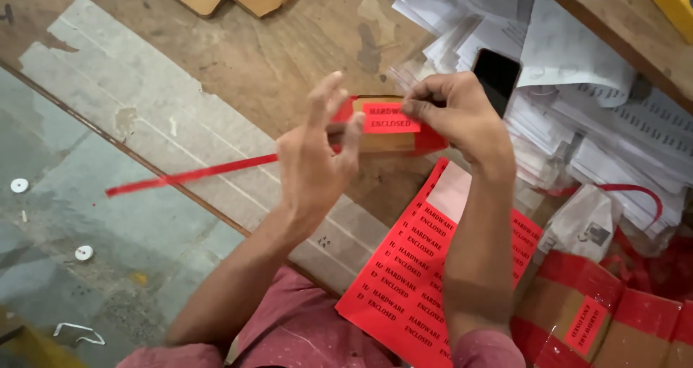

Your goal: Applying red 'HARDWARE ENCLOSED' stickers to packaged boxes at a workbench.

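just the one head-worn view, looking steeply down from above the person's own arms, pretty close in, wooden surface (253, 58) filling the top, floor (79, 224) at lower left, paper stacks (577, 86) at the right edge

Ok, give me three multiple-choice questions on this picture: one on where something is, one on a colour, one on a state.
1. Where does the black phone lie?
A. on the white paper pile
B. on the floor
C. on the red label sheet

2. What colour is the label on the small box?
A. yellow
B. red
C. white

3. How is the left hand posed?
A. clenched in a fist
B. flat on the table
C. fingers spread, against the box

Answers: 1 A, the phone rests on the papers; 2 B, the label is red with dark print; 3 C, the fingers fan out while the right hand pinches the label.
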